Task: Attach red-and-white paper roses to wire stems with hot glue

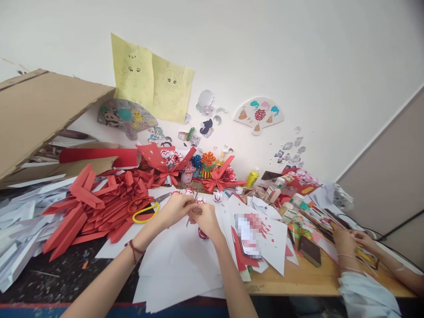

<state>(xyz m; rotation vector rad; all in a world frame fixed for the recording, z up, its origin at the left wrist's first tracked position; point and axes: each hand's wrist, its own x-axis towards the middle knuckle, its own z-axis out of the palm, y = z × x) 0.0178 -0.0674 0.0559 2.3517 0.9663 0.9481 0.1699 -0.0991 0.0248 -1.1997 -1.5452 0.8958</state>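
White paper sheets (175, 274) lie under the left hand (179, 207) and right hand (207, 219), perhaps for a clean surface. Fingertips of both meet, pinched nearly closed, apparently steadying a thin rod (187, 223) between them; a red-and-white paper ball (200, 200) shows just beyond.

The loose white rectangular sheets (179, 274) are smooth, matt paper; the folded red strips (115, 207) and folded white strips (26, 225) are matt, sharply creased paper. The broad brown panel (49, 110) is dull cardboard, rough-edged. The yellow-brown table (288, 282) looks like smooth wood; the crumpled silvery wrap (342, 197) shines.
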